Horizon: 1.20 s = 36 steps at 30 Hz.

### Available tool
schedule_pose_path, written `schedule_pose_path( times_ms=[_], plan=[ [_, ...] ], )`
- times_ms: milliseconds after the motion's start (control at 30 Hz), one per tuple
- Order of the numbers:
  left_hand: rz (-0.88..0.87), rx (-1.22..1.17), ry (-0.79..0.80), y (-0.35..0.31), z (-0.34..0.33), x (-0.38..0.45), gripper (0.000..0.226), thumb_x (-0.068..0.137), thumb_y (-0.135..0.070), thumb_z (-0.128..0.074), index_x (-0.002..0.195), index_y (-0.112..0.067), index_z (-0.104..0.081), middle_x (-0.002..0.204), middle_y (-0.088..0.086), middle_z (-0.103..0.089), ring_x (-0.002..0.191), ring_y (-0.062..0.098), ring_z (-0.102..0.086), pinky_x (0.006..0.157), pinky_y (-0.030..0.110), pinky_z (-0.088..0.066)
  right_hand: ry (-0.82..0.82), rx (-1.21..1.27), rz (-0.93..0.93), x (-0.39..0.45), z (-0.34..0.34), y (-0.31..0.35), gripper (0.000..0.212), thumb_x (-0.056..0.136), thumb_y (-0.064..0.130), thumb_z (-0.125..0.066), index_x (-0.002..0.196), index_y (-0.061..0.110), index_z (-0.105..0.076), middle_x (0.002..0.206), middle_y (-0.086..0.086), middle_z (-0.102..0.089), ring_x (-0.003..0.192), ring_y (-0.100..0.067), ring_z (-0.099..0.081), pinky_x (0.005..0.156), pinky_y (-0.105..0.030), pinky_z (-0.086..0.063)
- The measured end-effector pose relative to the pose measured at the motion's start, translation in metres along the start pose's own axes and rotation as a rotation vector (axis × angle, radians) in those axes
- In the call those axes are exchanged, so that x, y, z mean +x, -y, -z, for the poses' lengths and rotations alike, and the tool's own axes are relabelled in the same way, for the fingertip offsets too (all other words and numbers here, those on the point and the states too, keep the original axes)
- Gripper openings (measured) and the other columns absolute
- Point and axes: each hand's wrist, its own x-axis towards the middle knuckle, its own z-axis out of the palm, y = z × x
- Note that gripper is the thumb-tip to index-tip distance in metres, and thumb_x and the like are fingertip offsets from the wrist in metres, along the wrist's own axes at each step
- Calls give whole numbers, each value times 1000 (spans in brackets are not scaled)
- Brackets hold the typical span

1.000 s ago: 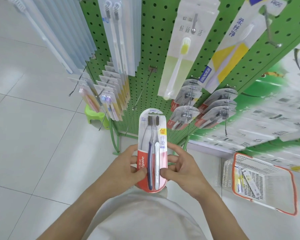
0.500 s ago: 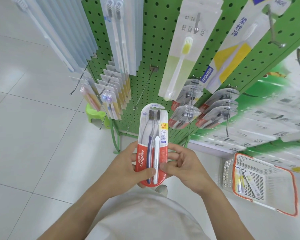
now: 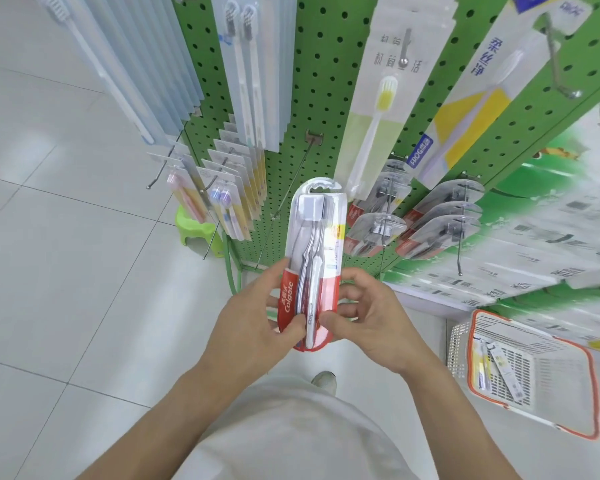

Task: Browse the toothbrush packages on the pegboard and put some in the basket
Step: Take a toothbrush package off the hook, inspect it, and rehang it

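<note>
Toothbrush package [image 3: 314,258], a red-and-clear Colgate blister pack with two brushes inside, is being held upright in front of the green pegboard [image 3: 329,81], at chest level above the tiled floor [image 3: 59,258]. It is being gripped at its lower red part by both hands. The left hand [image 3: 253,327] is being wrapped round the left edge, with the thumb laid across the front near the bottom and the fingers curled behind. The right hand [image 3: 371,320] is being pressed to the right edge, its thumb meeting the front of the pack just beside the left thumb and its fingers bent round the back; each grip is thus being closed on the pack, not spread. The pack's hanging slot is being shown at the top, free of any hook.

More packages are being displayed on the pegboard hooks: a white and yellow single brush pack [image 3: 378,109] above right, a FROG pack [image 3: 465,112] farther right, and rows of clear Colgate packs [image 3: 378,226] just behind the held one. A white basket [image 3: 534,372] with an orange rim is being seen on the floor at the lower right, well apart from the hands, with two small packs [image 3: 496,368] lying in it. A green stool [image 3: 198,230] is being partly hidden behind the left-hand racks.
</note>
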Motion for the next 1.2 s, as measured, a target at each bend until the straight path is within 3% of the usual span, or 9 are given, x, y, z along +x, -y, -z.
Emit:
schedule_pose_path(
  times_ms=[133,233,333,400,533,667,800,967,1200],
  plan=[
    [-46,127,145,9,0,-1,53,100,-30,-55,151,-33,-40,139,-13,-44,121,-4,-49,104,24,-45,4,-61,-16,0,-8,-2,42,84,-6,-76,118,18,-67,90,-7,-70,67,-17,-67,60,-34,-58],
    [63,-157,122,2,0,-4,25,104,-29,-49,125,-25,-62,117,-7,-65,107,-5,-61,95,20,-51,49,-169,22,-4,-19,-7,44,80,5,-81,115,29,-70,95,1,-73,88,-15,-71,75,-36,-59],
    [206,-465,83,-3,0,-3,26,103,-26,-53,109,-6,-69,93,9,-76,91,23,-74,79,35,-63,48,-225,125,-7,-30,-12,35,79,25,-84,109,39,-73,117,12,-64,117,-17,-63,96,-35,-55],
    [219,-484,19,0,2,-3,29,104,-26,-49,110,-7,-71,95,15,-77,90,33,-74,77,42,-63,-18,-216,139,-5,-33,-14,22,80,35,-82,101,41,-75,124,18,-58,123,-12,-59,96,-32,-53],
    [256,-563,58,3,6,-2,27,105,-21,-48,116,-12,-71,97,11,-78,90,32,-75,79,41,-63,-165,-126,66,0,-26,-18,25,81,11,-84,97,25,-71,110,10,-70,93,-8,-68,77,-30,-56],
    [261,-570,16,8,6,-1,19,100,-13,-59,113,-14,-72,94,7,-79,86,29,-76,76,40,-63,-162,-66,18,1,-17,-15,27,77,-2,-83,91,12,-65,86,6,-75,63,-9,-62,62,-27,-55],
    [257,-528,44,12,9,1,18,99,-12,-61,112,-14,-73,95,5,-79,90,31,-75,83,44,-62,-175,-42,6,1,-15,-17,31,77,3,-85,75,9,-54,74,-1,-72,62,-16,-64,55,-33,-53],
    [238,-545,240,6,6,-3,19,99,-10,-59,113,-10,-72,96,8,-79,88,26,-76,71,32,-60,-337,-15,57,9,-15,-13,46,71,42,-91,66,22,-50,63,-8,-57,57,-20,-53,50,-30,-43],
    [161,-474,314,3,1,-1,18,99,-10,-61,113,-7,-71,99,5,-79,95,27,-75,88,38,-59,-594,-81,238,31,-11,17,39,76,31,-86,101,23,-58,77,1,-68,61,-29,-60,57,-36,-51]
  ],
)
